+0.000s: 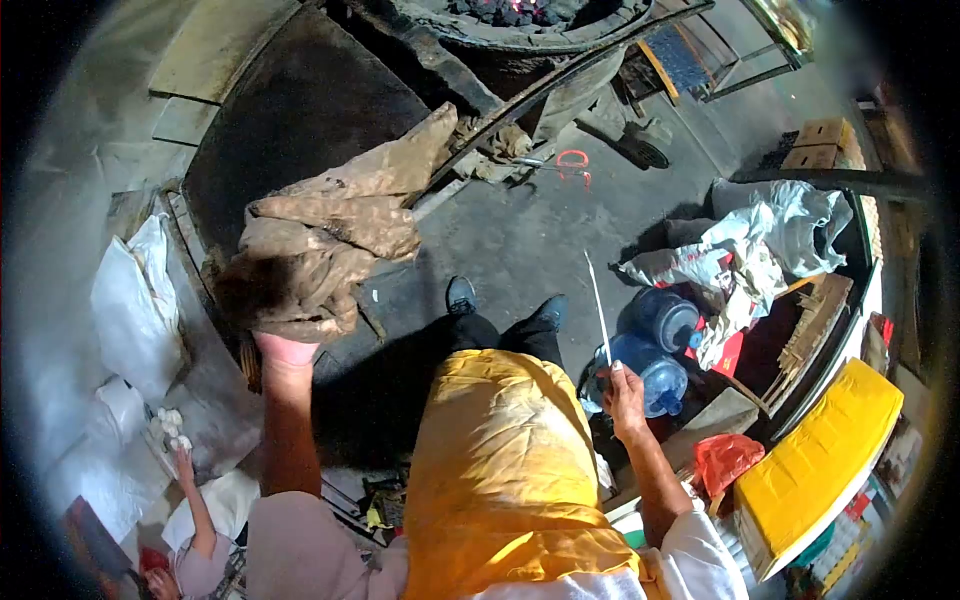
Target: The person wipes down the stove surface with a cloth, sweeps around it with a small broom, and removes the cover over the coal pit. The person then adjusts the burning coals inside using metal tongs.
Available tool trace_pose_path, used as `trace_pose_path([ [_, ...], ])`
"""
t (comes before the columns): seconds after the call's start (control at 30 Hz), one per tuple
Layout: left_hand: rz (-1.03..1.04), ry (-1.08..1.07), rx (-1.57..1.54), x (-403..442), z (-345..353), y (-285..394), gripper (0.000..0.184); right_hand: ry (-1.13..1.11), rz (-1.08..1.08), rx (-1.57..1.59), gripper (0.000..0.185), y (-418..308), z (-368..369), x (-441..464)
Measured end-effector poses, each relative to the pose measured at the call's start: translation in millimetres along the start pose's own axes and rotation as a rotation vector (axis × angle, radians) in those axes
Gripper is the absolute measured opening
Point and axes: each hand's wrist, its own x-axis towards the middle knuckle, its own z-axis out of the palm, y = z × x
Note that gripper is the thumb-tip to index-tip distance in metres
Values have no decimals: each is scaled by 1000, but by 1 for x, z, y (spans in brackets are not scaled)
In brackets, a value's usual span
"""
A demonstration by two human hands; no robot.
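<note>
while the left arm (pixel 289 420) extends, right fingers (pixel 617 372) pinch a rod (pixel 598 305).

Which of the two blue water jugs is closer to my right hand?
The lower jug in the picture: your right hand partly covers it, while the upper jug is uncovered by the hand.

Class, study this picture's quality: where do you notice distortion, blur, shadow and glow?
Head view: fisheye curvature, black corners, hazy blur near the upper-right edge; head view: deep shadow on the floor left of the yellow apron; head view: coals glow red; head view: the right hand's thin pale rod looks fairly crisp.
</note>
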Motion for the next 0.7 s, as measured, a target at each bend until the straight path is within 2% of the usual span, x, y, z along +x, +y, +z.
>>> trace_pose_path([
  [0.1, 31, 6, 49, -2, -5, 26, 53, -67, 14, 41, 40, 3, 4, -1],
  [0.17, 66, 25, 70, 7, -7, 35, 54, -106, -40, -47, 38, 12, 5, 0],
  [0.33, 188, 87, 80, 60, -2, 27, 56, -62, -61, -80, 38, 19, 8, -9],
  [0.37, 219, 99, 153, 73, 5, 20, 57, -55, -56, -57, 37, 25, 5, -9],
  [0.4, 310, 118, 526, 86, 27, 5, 58, -65, -68, -16, 37, 29, 2, -11],
  [0.47, 175, -340, 43, 118, 49, -5, 61, -42, -77, -6, 37, 31, -3, -18],
  [0.5, 203, -302, 55, 130, 58, -13, 60, -31, -83, -1, 37, 32, -6, -20],
  [0.57, 188, 45, 420, 165, 80, -21, 60, -13, -83, 20, 38, 38, -11, -23],
  [0.63, 19, 103, 509, 202, 93, -42, 58, 32, -61, -11, 38, 41, -15, -26],
  [0.67, 64, 252, 953, 225, 95, -57, 58, 26, -34, 42, 37, 38, -17, -28],
  [0.7, -33, 178, 1511, 251, 76, -62, 62, 37, -29, 50, 37, 39, -18, -30],
])
